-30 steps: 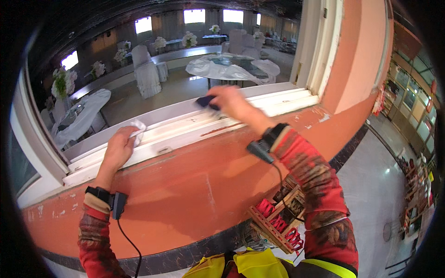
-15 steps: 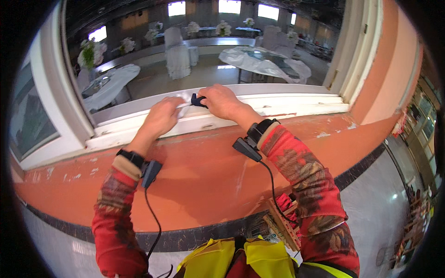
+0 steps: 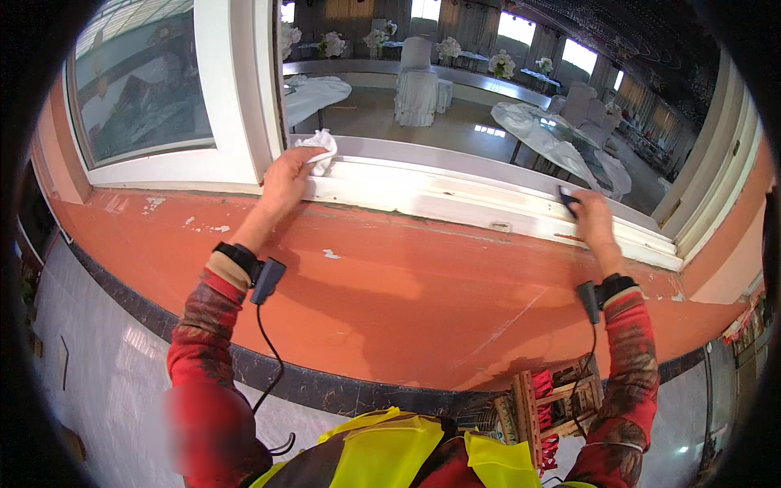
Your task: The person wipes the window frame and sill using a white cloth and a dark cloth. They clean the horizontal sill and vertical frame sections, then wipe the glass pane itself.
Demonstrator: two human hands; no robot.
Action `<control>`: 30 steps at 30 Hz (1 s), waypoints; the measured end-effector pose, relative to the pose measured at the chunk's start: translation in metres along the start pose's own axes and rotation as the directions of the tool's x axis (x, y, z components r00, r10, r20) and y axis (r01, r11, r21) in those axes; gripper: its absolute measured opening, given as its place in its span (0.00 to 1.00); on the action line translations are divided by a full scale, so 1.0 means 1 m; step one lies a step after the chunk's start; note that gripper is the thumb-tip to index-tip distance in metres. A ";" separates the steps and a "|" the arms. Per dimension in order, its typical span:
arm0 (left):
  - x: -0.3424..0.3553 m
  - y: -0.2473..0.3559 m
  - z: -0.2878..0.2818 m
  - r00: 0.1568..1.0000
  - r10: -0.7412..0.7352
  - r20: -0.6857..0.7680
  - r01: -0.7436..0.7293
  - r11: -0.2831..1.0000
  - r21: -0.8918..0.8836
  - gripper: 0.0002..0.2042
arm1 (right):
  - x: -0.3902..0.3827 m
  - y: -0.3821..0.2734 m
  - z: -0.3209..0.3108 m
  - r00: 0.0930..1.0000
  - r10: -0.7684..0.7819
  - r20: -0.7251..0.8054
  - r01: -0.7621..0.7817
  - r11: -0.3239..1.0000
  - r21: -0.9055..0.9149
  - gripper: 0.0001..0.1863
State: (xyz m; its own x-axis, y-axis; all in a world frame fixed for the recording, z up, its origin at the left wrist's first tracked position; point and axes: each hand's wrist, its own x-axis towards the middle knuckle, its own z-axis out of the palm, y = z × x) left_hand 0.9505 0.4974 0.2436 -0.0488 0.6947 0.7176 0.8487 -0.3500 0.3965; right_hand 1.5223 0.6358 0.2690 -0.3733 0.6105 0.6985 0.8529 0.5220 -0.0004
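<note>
At the left end of the white window track (image 3: 423, 193), my left hand (image 3: 286, 175) is closed on a crumpled white cloth (image 3: 320, 148), which rests against the frame's corner. Farther right along the same track, my right hand (image 3: 595, 220) grips a small dark blue object (image 3: 567, 200), perhaps a folded rag; most of it is hidden by the fingers. Both arms are spread wide over the sill. A black device with a cable is strapped to each wrist.
A white-framed sash with dark glass (image 3: 145, 89) is at the left. Below the track runs an orange wall (image 3: 390, 301). A wooden rack (image 3: 541, 407) stands on the floor near my right arm. Beyond the opening are covered tables (image 3: 537, 134) and a draped chair (image 3: 416, 85).
My hands, close together before, are now far apart: the left at the frame's left corner with the white cloth, the right toward the right end with the dark object. The view has shifted left.
</note>
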 end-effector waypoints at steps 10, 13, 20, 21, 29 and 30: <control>-0.008 0.006 -0.040 0.948 0.214 0.238 -0.242 0.965 0.099 0.11 | 0.040 -0.235 0.049 0.958 -0.286 -0.002 0.232 0.774 0.589 0.12; -0.001 0.013 -0.026 0.940 0.183 0.287 -0.204 0.978 0.047 0.12 | 0.043 -0.229 0.039 0.958 -0.279 0.062 0.186 0.776 0.603 0.10; 0.043 0.099 0.076 0.758 0.415 0.502 -0.395 0.906 -0.152 0.16 | 0.056 -0.179 0.019 0.896 -0.383 0.227 0.246 0.850 0.465 0.09; 0.046 0.113 0.091 0.747 0.453 0.488 -0.434 0.887 -0.158 0.15 | 0.055 -0.172 0.015 0.894 -0.370 0.254 0.240 0.872 0.427 0.09; 0.034 0.089 0.049 0.780 0.439 0.447 -0.558 0.810 0.179 0.15 | 0.022 -0.094 -0.024 0.940 -0.038 0.340 0.000 0.994 0.112 0.09; 0.026 0.075 0.024 0.813 0.421 0.402 -0.538 0.808 0.241 0.16 | 0.018 -0.087 -0.027 0.931 0.033 0.363 -0.069 0.994 0.085 0.09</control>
State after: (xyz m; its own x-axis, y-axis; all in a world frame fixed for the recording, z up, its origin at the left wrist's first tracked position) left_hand 1.0254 0.5045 0.2776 0.5295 0.6703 0.5200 0.8388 -0.5051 -0.2030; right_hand 1.4510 0.5850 0.3005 -0.4517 0.8021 0.3907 0.8425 0.5275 -0.1089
